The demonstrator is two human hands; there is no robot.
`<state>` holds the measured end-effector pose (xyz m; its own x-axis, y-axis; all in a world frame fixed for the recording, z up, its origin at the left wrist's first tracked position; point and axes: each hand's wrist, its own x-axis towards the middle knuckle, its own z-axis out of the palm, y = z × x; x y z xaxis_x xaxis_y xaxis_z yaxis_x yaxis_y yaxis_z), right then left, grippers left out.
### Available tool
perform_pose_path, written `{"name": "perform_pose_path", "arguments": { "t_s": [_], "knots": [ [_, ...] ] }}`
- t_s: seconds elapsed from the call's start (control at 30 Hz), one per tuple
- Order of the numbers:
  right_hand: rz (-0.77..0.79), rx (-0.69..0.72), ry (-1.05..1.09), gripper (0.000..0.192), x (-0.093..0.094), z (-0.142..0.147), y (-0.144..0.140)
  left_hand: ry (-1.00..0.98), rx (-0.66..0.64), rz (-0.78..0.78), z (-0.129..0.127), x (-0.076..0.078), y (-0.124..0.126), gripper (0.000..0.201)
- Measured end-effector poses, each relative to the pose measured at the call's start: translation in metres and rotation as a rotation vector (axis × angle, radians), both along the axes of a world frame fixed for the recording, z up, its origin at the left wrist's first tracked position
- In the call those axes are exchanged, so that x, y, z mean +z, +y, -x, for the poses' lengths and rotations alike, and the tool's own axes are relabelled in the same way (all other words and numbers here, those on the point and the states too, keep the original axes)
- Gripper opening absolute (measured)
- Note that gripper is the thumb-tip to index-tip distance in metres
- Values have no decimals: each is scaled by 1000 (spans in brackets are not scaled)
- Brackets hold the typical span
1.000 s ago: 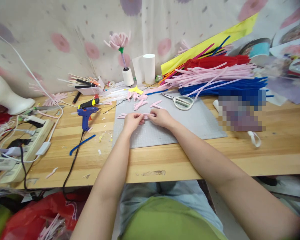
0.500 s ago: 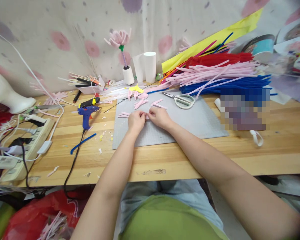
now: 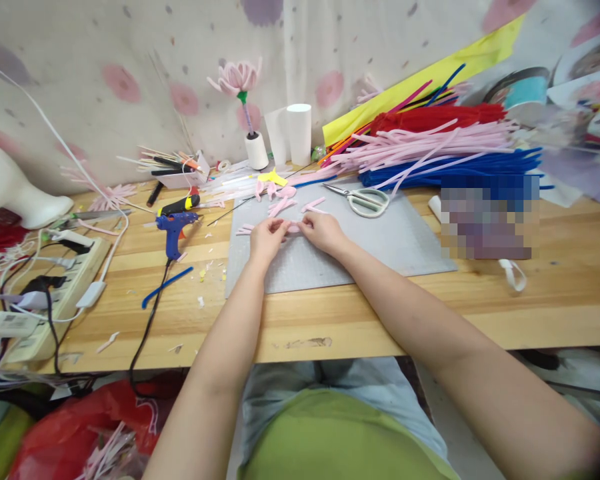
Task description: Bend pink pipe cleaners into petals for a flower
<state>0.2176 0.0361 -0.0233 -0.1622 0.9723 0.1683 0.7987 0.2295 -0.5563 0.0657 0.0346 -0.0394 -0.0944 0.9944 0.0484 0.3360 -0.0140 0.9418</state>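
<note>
Bright, even, diffuse light fills the scene, with only soft, faint shadows under the arms on the wooden table point(image 3: 360, 320). There is no harsh glare. Wide-angle distortion bends the near table edge and stretches the corners. The far right is blurred, and a pixelated patch point(image 3: 485, 217) masks one area.

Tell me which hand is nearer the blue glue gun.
Left. The left hand sits on the grey mat, just right of the blue glue gun; the right hand lies farther right, beyond it.
</note>
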Motion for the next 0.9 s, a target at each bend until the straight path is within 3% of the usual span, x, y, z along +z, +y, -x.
{"name": "perform_pose_path", "arguments": {
  "t_s": [0.1, 0.3, 0.57, 0.7, 0.77, 0.9],
  "knots": [
    [-25, -18, 2, 22, 0, 0, 0, 2, 11, 17, 1, -3, 2, 20],
    [41, 80, -49, 34, 1, 2, -1, 6, 28, 66, -2, -4, 2, 13],
    [41, -6, -108, 28, 4, 10, -5, 170, 161, 59, -9, -4, 0, 13],
    [47, -35, -106, 27, 3, 8, -3, 189, 126, 50, -7, -1, 0, 14],
    [59, -52, -98, 27, 2, 5, 0, 102, 64, 60, -5, 2, 0, 13],
    [108, -28, -74, 29, 3, -3, 4, -136, -57, 103, 0, 8, -1, 39]
  ]
}}
